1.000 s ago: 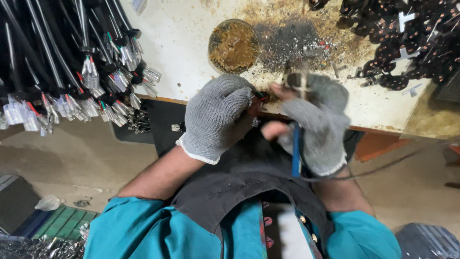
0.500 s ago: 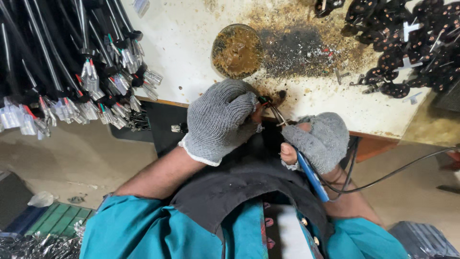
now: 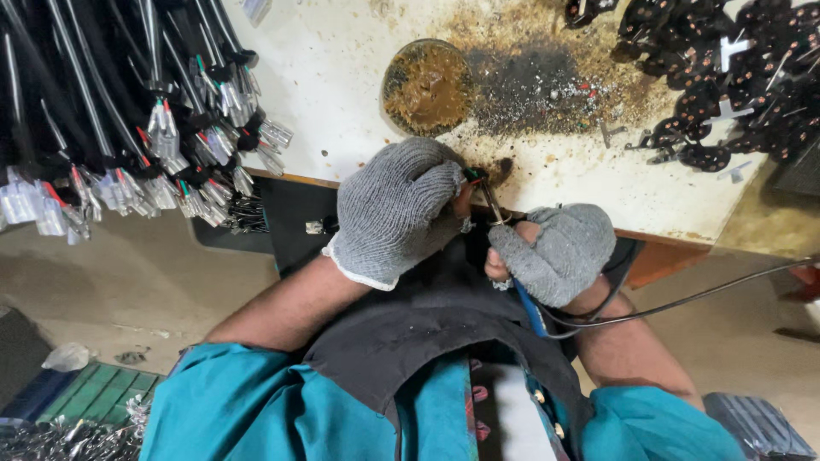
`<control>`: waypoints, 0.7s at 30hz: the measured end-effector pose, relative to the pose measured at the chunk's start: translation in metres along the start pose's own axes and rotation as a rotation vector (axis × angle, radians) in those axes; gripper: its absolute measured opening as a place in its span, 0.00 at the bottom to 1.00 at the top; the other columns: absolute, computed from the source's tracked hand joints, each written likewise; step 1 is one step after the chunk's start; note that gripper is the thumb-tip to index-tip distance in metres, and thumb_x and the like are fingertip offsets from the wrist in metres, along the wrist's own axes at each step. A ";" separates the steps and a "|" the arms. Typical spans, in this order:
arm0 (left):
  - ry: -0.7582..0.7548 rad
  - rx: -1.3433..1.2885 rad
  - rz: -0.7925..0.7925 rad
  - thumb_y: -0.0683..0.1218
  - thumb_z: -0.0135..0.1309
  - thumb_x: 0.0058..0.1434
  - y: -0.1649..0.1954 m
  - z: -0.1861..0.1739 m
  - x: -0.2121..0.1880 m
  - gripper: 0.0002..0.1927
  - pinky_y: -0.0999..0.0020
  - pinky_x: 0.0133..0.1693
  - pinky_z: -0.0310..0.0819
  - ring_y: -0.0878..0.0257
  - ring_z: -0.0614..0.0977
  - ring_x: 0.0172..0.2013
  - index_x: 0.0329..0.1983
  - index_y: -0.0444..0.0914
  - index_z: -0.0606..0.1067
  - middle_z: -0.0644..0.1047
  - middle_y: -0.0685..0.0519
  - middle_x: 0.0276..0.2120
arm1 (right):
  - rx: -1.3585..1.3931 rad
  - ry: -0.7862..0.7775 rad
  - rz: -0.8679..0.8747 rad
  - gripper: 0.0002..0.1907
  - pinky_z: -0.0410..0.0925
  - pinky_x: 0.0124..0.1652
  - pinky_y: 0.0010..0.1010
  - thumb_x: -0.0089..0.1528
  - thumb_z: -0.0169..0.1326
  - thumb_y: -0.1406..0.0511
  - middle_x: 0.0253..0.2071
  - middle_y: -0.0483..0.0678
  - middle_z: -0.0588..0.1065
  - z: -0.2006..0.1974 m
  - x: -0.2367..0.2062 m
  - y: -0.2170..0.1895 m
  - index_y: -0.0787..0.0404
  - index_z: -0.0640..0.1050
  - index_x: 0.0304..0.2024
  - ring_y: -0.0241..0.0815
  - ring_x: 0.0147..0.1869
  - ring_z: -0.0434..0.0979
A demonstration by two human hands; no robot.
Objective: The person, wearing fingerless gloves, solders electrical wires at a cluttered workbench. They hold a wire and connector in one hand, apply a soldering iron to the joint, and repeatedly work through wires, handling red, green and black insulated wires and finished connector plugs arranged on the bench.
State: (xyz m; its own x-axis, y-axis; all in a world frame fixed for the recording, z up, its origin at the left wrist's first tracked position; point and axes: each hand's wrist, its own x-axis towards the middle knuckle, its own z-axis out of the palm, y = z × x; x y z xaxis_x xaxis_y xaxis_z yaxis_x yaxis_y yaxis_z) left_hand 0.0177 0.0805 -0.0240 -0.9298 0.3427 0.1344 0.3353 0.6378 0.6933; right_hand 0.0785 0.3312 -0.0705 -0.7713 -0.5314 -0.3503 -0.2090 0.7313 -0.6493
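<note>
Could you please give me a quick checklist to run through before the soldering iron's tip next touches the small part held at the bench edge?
1. Left hand in grey knitted glove pinches the small dark wired part: ok.
2. Right hand in grey fingerless glove grips the blue-handled soldering iron: ok.
3. Thin metal iron tip stands close to the part; contact: cannot tell.
4. Black iron cord trails free to the right: ok.
5. Round tin of brown flux sits open nearby: ok.
6. White benchtop shows scorched debris: not ok.

No packages, labels, signs or screens clearly in view.
</note>
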 end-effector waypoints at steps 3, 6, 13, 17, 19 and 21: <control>-0.004 0.002 0.007 0.45 0.67 0.58 0.000 0.000 0.000 0.12 0.57 0.40 0.77 0.50 0.82 0.41 0.42 0.42 0.76 0.78 0.50 0.44 | 0.250 0.142 0.023 0.10 0.65 0.25 0.32 0.57 0.65 0.59 0.20 0.42 0.75 0.010 -0.015 0.003 0.55 0.80 0.26 0.40 0.23 0.75; 0.001 0.008 0.006 0.45 0.67 0.59 -0.001 0.000 -0.001 0.12 0.57 0.41 0.77 0.50 0.82 0.42 0.42 0.42 0.76 0.78 0.50 0.44 | 0.504 0.282 0.044 0.08 0.67 0.27 0.26 0.60 0.63 0.60 0.26 0.41 0.77 0.019 -0.019 0.005 0.58 0.81 0.34 0.35 0.26 0.76; 0.010 0.002 0.007 0.45 0.67 0.57 0.000 0.000 -0.001 0.13 0.57 0.40 0.76 0.49 0.82 0.41 0.42 0.41 0.76 0.78 0.49 0.44 | -0.195 0.503 -0.561 0.11 0.60 0.21 0.39 0.52 0.68 0.60 0.21 0.45 0.73 0.000 0.001 0.009 0.54 0.81 0.34 0.46 0.20 0.70; -0.015 -0.006 -0.005 0.46 0.68 0.58 0.000 -0.001 -0.001 0.12 0.57 0.40 0.77 0.50 0.82 0.41 0.40 0.42 0.76 0.78 0.51 0.43 | 0.006 0.413 -0.479 0.11 0.60 0.24 0.40 0.54 0.67 0.60 0.24 0.45 0.75 -0.013 0.004 0.002 0.54 0.82 0.38 0.46 0.23 0.72; 0.013 -0.012 0.028 0.46 0.67 0.56 -0.001 -0.001 -0.001 0.14 0.57 0.41 0.77 0.49 0.82 0.42 0.42 0.41 0.76 0.78 0.49 0.44 | 0.025 0.337 -0.408 0.08 0.59 0.24 0.41 0.54 0.67 0.61 0.23 0.43 0.75 -0.014 0.004 -0.003 0.51 0.81 0.34 0.45 0.23 0.72; -0.010 0.005 0.005 0.46 0.68 0.58 -0.001 -0.001 -0.001 0.13 0.57 0.40 0.77 0.50 0.82 0.42 0.41 0.42 0.76 0.78 0.51 0.44 | 0.001 0.260 -0.337 0.08 0.60 0.24 0.41 0.54 0.67 0.60 0.20 0.40 0.73 -0.014 0.004 -0.006 0.47 0.78 0.27 0.44 0.22 0.72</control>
State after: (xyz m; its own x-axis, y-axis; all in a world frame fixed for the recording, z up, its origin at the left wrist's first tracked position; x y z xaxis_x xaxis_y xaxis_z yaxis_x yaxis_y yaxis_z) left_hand 0.0178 0.0787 -0.0238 -0.9268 0.3522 0.1308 0.3403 0.6395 0.6893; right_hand 0.0688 0.3308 -0.0585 -0.7861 -0.6148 0.0639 -0.4749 0.5345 -0.6991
